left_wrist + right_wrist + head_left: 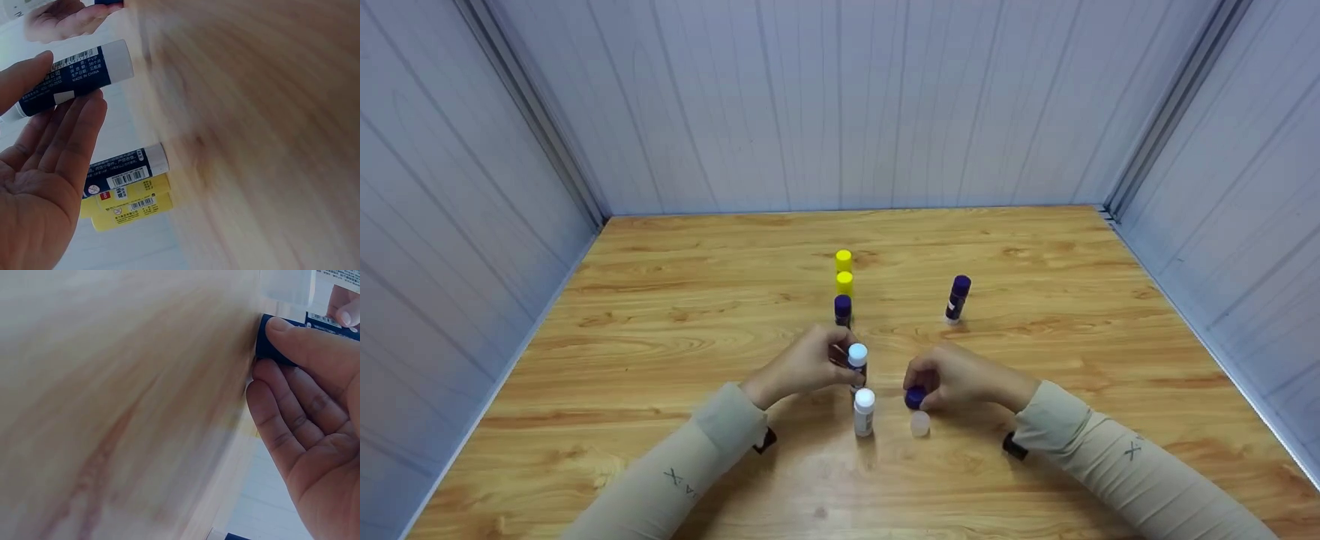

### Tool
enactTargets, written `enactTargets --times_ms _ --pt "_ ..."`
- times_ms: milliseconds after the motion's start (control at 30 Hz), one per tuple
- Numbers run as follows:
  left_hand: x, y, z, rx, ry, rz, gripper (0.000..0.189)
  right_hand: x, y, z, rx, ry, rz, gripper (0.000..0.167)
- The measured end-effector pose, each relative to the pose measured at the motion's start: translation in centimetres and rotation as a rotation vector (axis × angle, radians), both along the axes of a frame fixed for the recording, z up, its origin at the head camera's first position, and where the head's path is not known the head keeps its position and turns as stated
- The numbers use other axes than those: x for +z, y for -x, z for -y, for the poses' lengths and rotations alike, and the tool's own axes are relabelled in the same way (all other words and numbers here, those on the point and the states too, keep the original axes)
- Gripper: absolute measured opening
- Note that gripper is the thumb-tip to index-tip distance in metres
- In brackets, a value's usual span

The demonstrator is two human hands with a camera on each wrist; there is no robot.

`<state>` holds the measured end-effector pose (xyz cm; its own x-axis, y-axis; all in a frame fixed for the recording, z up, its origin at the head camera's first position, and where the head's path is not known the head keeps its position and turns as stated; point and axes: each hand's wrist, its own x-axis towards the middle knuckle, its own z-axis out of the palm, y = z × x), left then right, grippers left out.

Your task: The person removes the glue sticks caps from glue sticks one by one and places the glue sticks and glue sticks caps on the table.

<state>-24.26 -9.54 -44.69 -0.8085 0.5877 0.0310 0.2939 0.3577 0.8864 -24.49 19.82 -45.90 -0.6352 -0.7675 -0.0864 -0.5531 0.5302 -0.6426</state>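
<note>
My left hand (802,364) grips an uncapped navy glue stick (84,73) between thumb and fingers. It stands upright, its white top (858,354) pointing up. To the right, my right hand (964,377) pinches a navy cap (915,398) at the tabletop, and the right wrist view shows the thumb on one side of this cap (278,343). Just in front of that cap sits a translucent cap (920,424). Nearest the person is a white glue stick (864,416), upright, in line with the held one.
Beyond the left hand, a capped navy glue stick (843,307) and two yellow glue sticks (844,283) continue the row away from the person. Another capped navy glue stick (958,300) stands apart at the right. Pale panel walls (840,105) enclose the wooden table (697,300).
</note>
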Motion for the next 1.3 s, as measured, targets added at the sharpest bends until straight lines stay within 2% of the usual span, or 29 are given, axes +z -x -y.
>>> enactTargets --times_ms 300,700,833,933,1000,1067,1200,1300 --pt "-0.3 -0.1 -0.1 -0.060 0.029 0.001 0.022 0.0 0.0 0.0 -0.009 -0.026 0.003 0.023" --pt "0.0 -0.2 0.1 -0.078 0.085 0.007 0.022 0.2 -0.3 0.1 0.003 -0.022 -0.026 0.024" --pt "0.3 0.2 0.7 -0.088 0.145 0.012 0.024 0.2 -0.4 0.0 0.015 -0.010 -0.050 0.023" --pt "0.5 0.6 1.4 -0.067 0.195 -0.006 0.027 0.2 -0.4 0.1 0.011 -0.014 -0.049 0.022" --pt "0.5 0.9 2.0 -0.031 0.200 -0.032 0.027 0.2 -0.4 0.1 0.010 -0.019 -0.044 0.021" --pt "0.5 1.2 2.4 0.034 0.188 -0.064 0.022 0.2 -0.4 0.1 0.012 -0.020 -0.048 0.021" --pt "0.5 1.6 2.5 0.246 0.135 -0.102 0.016 0.1 -0.4 0.1 0.006 -0.030 -0.047 0.022" --pt "0.7 2.0 2.1 0.383 0.098 -0.074 0.025 0.1 -0.4 0.1 -0.006 -0.038 -0.037 0.022"
